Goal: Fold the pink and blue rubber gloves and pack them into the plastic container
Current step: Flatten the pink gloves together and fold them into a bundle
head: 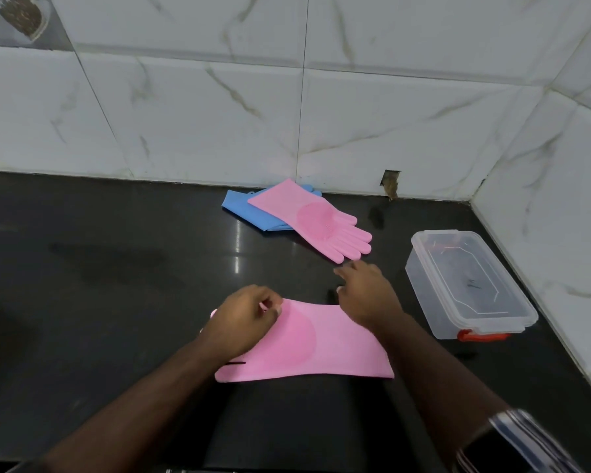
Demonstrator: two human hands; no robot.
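The left hand (244, 317) is seen with its fingers curled, pinching the finger end of the near pink glove (321, 343), whose fingers are mostly hidden beneath it. The right hand (365, 291) is held loosely spread, fingers relaxed, over the far edge of that glove's cuff half; whether it is touching the rubber cannot be told. The near pink glove is laid flat on the black countertop (99, 268), its cuff edge toward 4 o'clock and close to the counter's front edge, which runs along 6 o'clock. From the hands toward 9 o'clock a wide stretch of bare counter is left open. At 12 o'clock from the right hand, just beyond its fingertips, a second pink glove (307, 216) is laid with its fingers pointed toward the hand and its cuff overlapping a blue glove (243, 208), which is pushed close to the foot of the marble-tiled wall (219, 114). At 3 o'clock the plastic container (468, 281) is set, its clear lid on and a red latch (478, 335) shown at its near end; it is kept apart from both gloves and near the side wall, so little room is left beyond it. A striped sleeve (526, 442) is seen at 5 o'clock.
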